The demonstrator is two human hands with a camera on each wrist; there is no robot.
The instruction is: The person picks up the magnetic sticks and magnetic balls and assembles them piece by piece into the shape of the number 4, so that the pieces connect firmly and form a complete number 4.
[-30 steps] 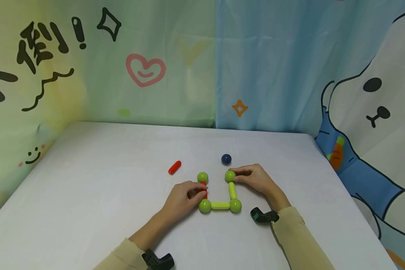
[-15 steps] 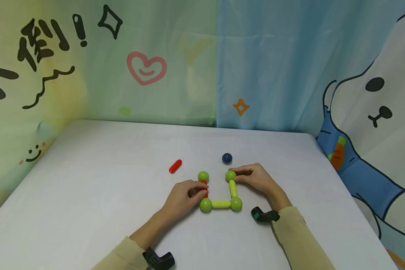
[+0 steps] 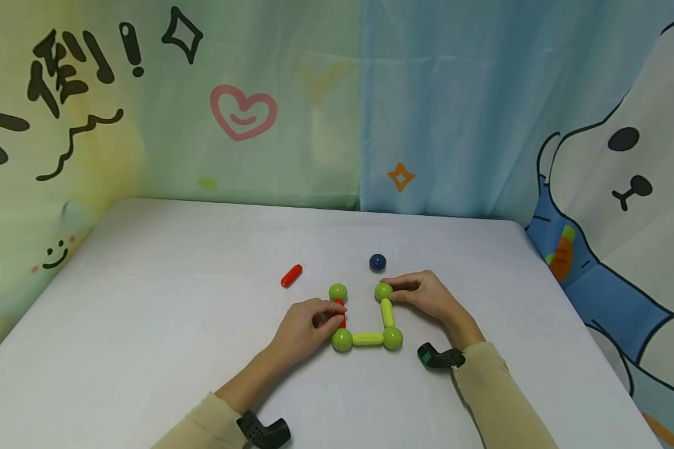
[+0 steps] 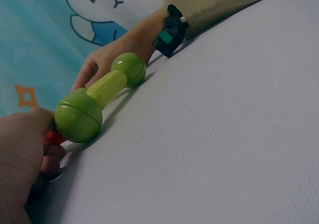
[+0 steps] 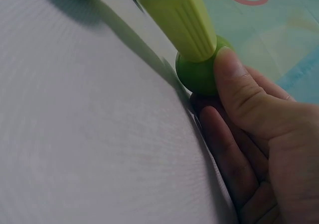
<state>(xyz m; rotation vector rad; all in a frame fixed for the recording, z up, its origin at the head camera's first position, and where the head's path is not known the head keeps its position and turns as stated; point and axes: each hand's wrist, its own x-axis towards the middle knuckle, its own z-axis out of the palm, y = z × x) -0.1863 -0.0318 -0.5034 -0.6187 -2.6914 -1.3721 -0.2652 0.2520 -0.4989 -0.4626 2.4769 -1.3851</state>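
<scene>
While the left hand (image 3: 306, 327) pinches a red plastic-looking rod (image 3: 343, 323) mid-frame, the right hand (image 3: 425, 295) clasps a glossy green ball (image 3: 382, 291). Level, steady support advised.

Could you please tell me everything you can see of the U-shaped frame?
The U-shaped frame appears to lie flat on the white tabletop, open on its far side. Four glossy green balls, the near two visibly seamed, are joined by two yellow-green rods and one red rod; all look like plastic. The left hand pinches the red rod, partly hiding it, while the right hand pinches the far right ball.
</scene>
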